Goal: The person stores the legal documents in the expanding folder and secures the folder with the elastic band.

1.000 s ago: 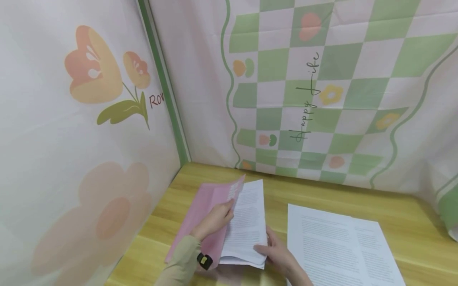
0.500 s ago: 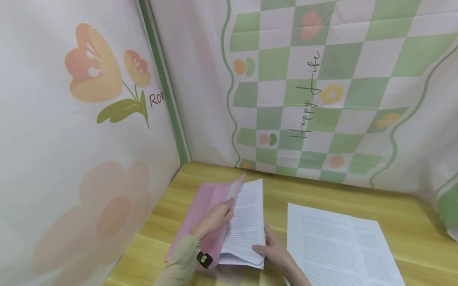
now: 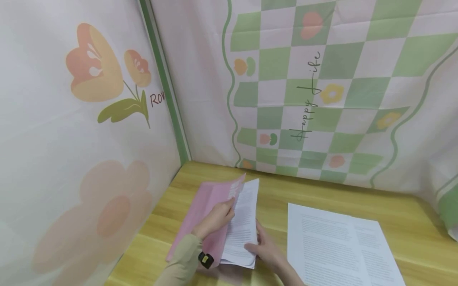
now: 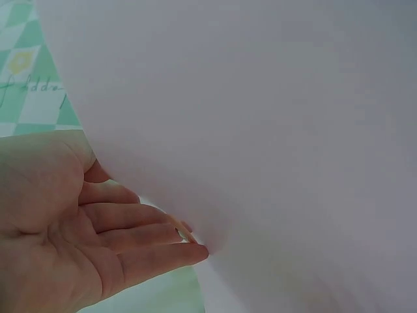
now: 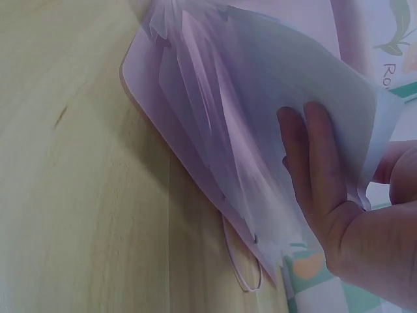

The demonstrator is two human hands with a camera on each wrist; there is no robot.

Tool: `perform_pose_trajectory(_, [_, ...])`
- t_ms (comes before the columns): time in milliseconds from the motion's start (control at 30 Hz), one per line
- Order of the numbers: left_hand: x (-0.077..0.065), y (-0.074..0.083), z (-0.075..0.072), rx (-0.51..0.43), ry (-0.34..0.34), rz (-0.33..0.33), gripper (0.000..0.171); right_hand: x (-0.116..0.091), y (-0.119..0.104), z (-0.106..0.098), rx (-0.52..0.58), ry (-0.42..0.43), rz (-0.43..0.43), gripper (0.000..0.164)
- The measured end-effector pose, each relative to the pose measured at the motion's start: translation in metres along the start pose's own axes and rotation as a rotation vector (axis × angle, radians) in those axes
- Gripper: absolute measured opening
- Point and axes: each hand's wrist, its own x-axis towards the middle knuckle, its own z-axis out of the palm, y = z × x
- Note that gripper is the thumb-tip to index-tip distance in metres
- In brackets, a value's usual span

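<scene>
A pink folder (image 3: 211, 198) lies at the left of the table, its cover raised. My left hand (image 3: 216, 216) grips the cover's edge; in the left wrist view, the pale cover (image 4: 254, 117) fills most of the picture beside the fingers. A stack of printed paper (image 3: 245, 222) sits partly under the cover. My right hand (image 3: 266, 248) pinches the stack's right edge, thumb on top. From the right wrist view, the fingers press on the paper's underside (image 5: 313, 72), and several thin inner dividers (image 5: 208, 104) fan out in the folder.
More printed sheets (image 3: 329, 242) lie overlapping on the wooden table (image 3: 275, 194) to the right. A thin pink elastic loop (image 5: 244, 287) sticks out from the folder's edge. Patterned curtains (image 3: 268, 71) stand behind and at the left. A small black device (image 3: 205, 260) is on the left wrist.
The right hand has moved left together with the paper stack, and less of the stack shows outside the cover. The left hand has stayed nearly still on the cover.
</scene>
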Motion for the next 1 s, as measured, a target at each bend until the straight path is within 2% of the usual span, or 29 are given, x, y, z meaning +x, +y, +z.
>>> perform_pose_trajectory(167, [0.001, -0.001, 0.001, 0.025, 0.012, -0.002, 0.052, 0.001, 0.001, 0.003, -0.016, 0.000, -0.022, 0.092])
perform_pose_trajectory(500, [0.000, -0.002, 0.000, -0.019, -0.008, -0.011, 0.053, 0.003, -0.002, 0.001, -0.011, -0.036, 0.028, 0.086])
perform_pose_trajectory(767, [0.001, -0.001, 0.000, -0.016, -0.003, -0.018, 0.053, 0.001, -0.006, -0.005, -0.106, 0.099, 0.151, 0.067])
perform_pose_trajectory(1000, [0.001, -0.002, 0.000, -0.009, 0.009, -0.005, 0.053, 0.002, -0.004, -0.007, -0.092, 0.096, 0.121, 0.068])
